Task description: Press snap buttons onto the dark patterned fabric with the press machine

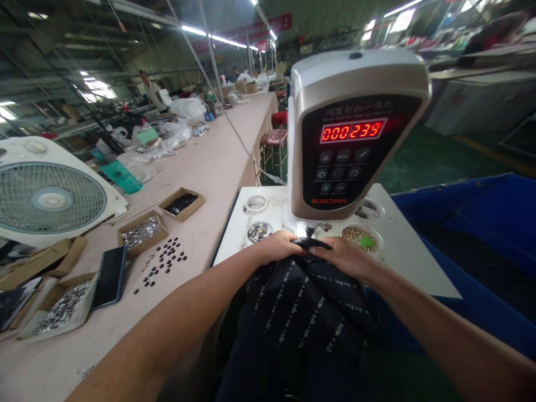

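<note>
A dark garment point(305, 312) with rows of small white lettering lies bunched over my lap and up onto the white machine table point(402, 251). My left hand point(281, 245) grips its top edge on the left. My right hand point(343, 255) grips the same edge on the right. Both hands hold the fabric just under the head of a white and silver press machine point(355, 128), whose red display reads 000239. The machine's tool tip point(310, 230) sits right above the fabric between my hands.
Round wells in the machine table hold small metal parts point(258, 231), white rings point(255, 204) and gold pieces point(360, 237). Left, a long pink bench point(209, 167) carries cardboard boxes of eyelets point(141, 232), loose black buttons point(165, 262), a phone point(109, 276) and a fan point(50, 198). Blue bin point(481, 223) right.
</note>
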### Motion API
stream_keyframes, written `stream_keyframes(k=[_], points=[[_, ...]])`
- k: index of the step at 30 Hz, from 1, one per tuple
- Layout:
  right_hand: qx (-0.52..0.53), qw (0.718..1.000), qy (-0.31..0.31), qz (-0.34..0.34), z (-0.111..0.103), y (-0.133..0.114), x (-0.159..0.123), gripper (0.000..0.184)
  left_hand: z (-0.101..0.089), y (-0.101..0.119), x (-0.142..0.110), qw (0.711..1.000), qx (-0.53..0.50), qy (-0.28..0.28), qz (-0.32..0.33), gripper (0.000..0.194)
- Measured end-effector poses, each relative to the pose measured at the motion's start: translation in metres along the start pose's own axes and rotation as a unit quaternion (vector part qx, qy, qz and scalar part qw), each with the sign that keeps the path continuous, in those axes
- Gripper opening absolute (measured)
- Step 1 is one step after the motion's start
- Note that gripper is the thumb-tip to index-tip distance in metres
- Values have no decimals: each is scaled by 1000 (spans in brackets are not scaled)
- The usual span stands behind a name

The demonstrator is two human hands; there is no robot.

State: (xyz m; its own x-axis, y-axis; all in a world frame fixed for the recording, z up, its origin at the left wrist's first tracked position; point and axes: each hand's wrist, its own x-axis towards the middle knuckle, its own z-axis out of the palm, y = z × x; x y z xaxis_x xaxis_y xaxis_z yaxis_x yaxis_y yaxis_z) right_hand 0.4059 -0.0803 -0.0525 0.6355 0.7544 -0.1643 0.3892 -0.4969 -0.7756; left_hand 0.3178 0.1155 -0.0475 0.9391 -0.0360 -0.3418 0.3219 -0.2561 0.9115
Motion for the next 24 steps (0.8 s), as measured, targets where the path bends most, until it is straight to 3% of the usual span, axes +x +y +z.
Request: stream_keyframes(k=[9,17,24], points=[[8,1000,-8,13,-17,-4,21,34,-4,1,13,999,-36,28,-24,17],[45,999,21,-23,-18,10,35,23,-5,0,20,998,-31,54,-9,18],[45,998,30,-8,-15,11,38,24,-6,-3,28,997,-17,76,-17,21]])
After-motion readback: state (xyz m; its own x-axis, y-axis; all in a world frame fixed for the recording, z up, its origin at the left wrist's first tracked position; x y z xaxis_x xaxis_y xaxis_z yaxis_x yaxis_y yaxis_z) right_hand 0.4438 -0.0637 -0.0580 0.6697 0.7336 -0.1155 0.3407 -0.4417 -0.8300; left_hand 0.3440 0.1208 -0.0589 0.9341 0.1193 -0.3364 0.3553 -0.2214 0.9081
